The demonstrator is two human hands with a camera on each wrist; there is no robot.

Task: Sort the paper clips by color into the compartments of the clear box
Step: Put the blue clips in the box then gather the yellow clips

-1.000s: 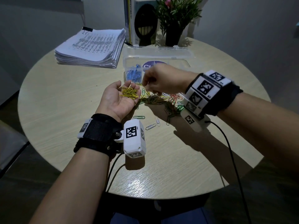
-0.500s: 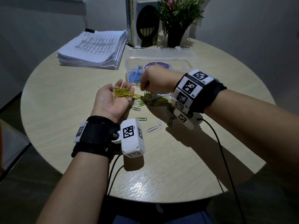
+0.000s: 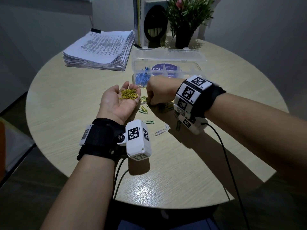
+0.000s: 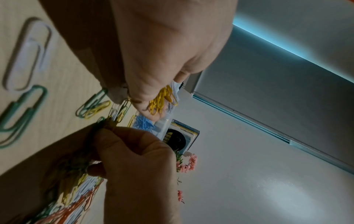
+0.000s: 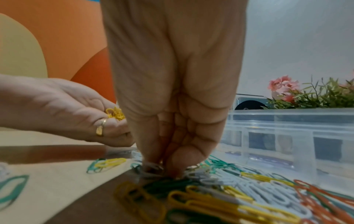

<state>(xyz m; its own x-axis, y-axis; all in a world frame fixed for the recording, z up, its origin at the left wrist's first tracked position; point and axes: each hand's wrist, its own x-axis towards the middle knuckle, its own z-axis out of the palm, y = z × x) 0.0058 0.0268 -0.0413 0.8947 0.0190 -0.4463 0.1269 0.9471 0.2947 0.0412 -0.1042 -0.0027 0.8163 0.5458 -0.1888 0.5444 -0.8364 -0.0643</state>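
My left hand (image 3: 121, 100) lies palm up above the table, cupped, with a heap of yellow paper clips (image 3: 128, 95) in it. These yellow clips (image 5: 114, 113) also show in the right wrist view. Just to its right, my right hand (image 3: 149, 103) reaches down with fingers bunched. Its thumb and fingertips (image 5: 172, 168) pinch a paper clip at the near edge of the mixed pile (image 5: 229, 194); the clip's colour is unclear. Behind the hands stands the clear box (image 3: 191, 68) with blue clips (image 3: 142, 78) in its left compartment.
Loose clips lie near my left wrist: a green clip (image 3: 148, 122) and a white clip (image 3: 160, 132). A stack of papers (image 3: 99, 50) sits at the back left, with a book stand (image 3: 149, 22) and a potted plant (image 3: 186, 22) behind the box.
My right hand has dropped from beside the left hand's fingertips down onto the pile. The left hand still carries the yellow clips, palm up.
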